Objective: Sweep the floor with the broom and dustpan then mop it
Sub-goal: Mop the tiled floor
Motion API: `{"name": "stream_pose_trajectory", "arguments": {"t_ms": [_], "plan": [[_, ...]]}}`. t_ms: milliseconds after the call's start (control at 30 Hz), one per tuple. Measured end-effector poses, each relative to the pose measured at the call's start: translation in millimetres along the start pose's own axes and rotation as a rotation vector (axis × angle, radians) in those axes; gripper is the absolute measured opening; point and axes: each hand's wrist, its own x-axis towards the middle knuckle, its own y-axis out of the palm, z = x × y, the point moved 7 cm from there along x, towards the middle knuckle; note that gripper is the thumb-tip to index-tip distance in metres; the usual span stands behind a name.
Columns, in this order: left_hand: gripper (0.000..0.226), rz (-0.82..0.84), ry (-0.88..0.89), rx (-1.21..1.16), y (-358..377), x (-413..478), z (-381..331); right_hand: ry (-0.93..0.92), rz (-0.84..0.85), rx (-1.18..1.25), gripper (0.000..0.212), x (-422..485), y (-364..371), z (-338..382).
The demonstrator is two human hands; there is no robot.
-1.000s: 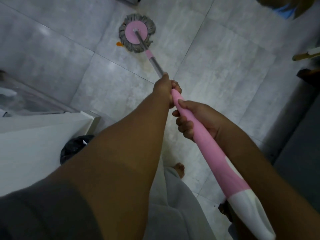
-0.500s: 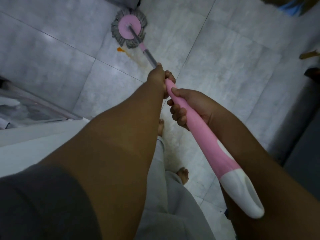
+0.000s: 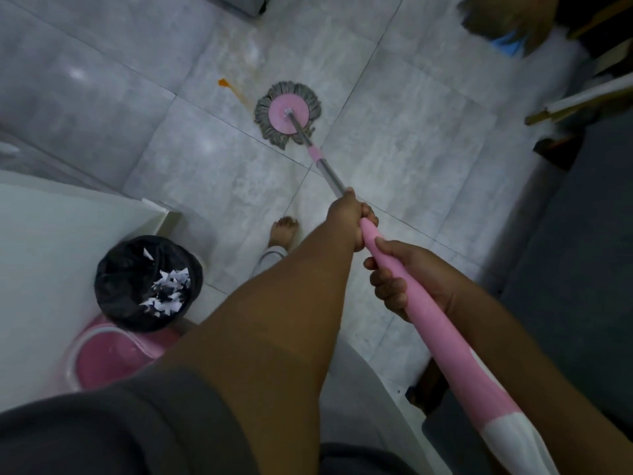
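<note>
The mop handle [image 3: 442,337] is being cut off at its white end by the bottom edge, and stretches of it are being hidden inside the left hand [image 3: 349,217] and the right hand [image 3: 411,279]. The pink bucket [image 3: 109,358] is being covered in part by the black-lined bin [image 3: 113,269] and the left forearm [image 3: 274,320]. A bare foot [image 3: 282,231] is being hidden at the heel by a trouser cuff [image 3: 270,258]. At top right, a blurred broom-like shape [image 3: 507,22] is being clipped by the frame. An orange mark [image 3: 223,83] on the floor is being rendered too small to identify.
</note>
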Motion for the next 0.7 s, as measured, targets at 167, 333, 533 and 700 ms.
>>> {"name": "stream_pose_trajectory", "arguments": {"t_ms": [167,333,533,700], "plan": [[0.044,-0.021,0.050,-0.017,-17,-7,-2,0.017,-0.026,-0.062,0.032,1,13,-10],[0.040,-0.042,0.097,-0.085,-43,-1,-43,0.028,-0.015,-0.140,0.033,26,47,6],[0.037,-0.063,0.169,-0.144,-70,17,-128,0.026,0.000,-0.223,0.033,68,104,56],[0.045,-0.085,0.165,-0.177,-79,43,-217,0.004,0.013,-0.244,0.033,110,157,120]]}}
